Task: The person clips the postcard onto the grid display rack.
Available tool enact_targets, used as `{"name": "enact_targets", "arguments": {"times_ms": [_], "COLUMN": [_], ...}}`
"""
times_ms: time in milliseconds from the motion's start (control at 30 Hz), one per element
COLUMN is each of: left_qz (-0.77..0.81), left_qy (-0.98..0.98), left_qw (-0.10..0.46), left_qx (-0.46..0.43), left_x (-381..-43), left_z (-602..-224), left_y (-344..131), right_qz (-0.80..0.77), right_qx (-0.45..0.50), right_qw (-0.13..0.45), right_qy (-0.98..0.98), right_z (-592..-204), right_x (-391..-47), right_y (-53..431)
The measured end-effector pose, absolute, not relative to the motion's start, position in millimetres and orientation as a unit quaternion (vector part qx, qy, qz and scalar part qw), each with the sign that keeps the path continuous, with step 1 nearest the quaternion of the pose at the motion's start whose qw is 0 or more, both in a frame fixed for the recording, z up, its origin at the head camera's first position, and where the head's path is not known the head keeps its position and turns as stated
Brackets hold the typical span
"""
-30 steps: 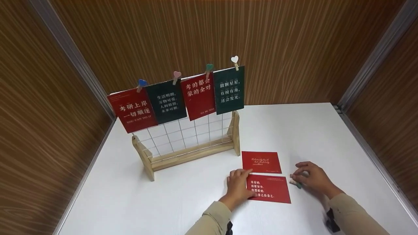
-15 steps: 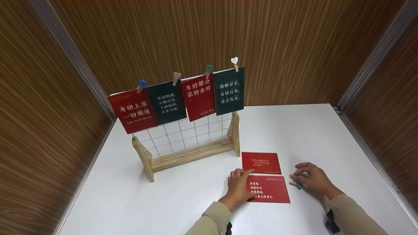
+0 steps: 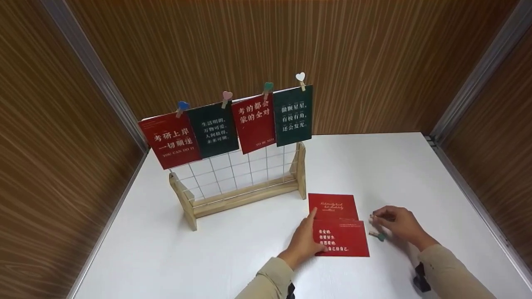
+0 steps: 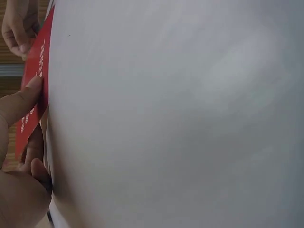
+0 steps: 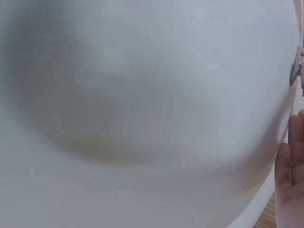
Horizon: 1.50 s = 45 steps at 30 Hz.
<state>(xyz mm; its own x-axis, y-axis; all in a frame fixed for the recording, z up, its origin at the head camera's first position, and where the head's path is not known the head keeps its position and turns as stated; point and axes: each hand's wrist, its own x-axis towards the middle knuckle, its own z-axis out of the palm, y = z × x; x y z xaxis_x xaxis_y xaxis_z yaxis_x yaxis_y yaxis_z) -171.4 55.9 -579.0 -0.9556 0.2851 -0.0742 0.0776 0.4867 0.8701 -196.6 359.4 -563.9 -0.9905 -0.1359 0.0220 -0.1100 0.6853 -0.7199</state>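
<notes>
In the head view my left hand (image 3: pixel 302 243) holds the left edge of the nearer red card (image 3: pixel 345 241), which has white writing. The left wrist view has the thumb on top of this red card (image 4: pixel 35 71) and fingers beneath it. Its far edge overlaps the lower edge of a second red card (image 3: pixel 332 204) lying flat. To the right, my right hand (image 3: pixel 399 224) pinches the end of a small wooden clothespin (image 3: pixel 372 217). Just below its fingertips lies a clothespin with a green heart (image 3: pixel 378 236). The right wrist view catches only part of that hand (image 5: pixel 292 175), near a clothespin (image 5: pixel 298 66).
A wooden stand with a wire grid (image 3: pixel 245 172) stands left of the cards. Along its top hang red and green cards (image 3: pixel 293 116), held by heart clothespins (image 3: pixel 227 96). Brown wood-grain walls (image 3: pixel 266 45) enclose the white table (image 3: pixel 365 166).
The nearer red card has shifted slightly away from me and now overlaps the far card. My left fingers have stretched forward. My right fingertips have moved slightly apart from the green-heart clothespin.
</notes>
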Motion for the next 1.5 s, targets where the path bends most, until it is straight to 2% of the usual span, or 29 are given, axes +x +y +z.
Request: {"name": "enact_targets", "arguments": {"times_ms": [500, 800, 1100, 1500], "left_qz": [0.587, 0.598, 0.584, 0.601], "left_qy": [0.791, 0.788, 0.802, 0.794], "left_qw": [0.13, 0.085, 0.068, 0.061], "left_qx": [0.115, 0.118, 0.108, 0.073], "left_x": [-179, -186, -192, -202], "left_z": [-577, -578, -576, -568], "left_y": [40, 30, 16, -6], "right_qz": [-0.433, -0.459, -0.48, -0.558], "right_qx": [-0.092, -0.094, -0.091, -0.087], "right_qw": [-0.015, -0.023, -0.048, -0.033], "right_qy": [0.897, 0.883, 0.871, 0.825], "right_z": [-551, -547, -546, -539], "right_x": [-207, -213, -221, -235], "right_y": [357, 348, 340, 317]}}
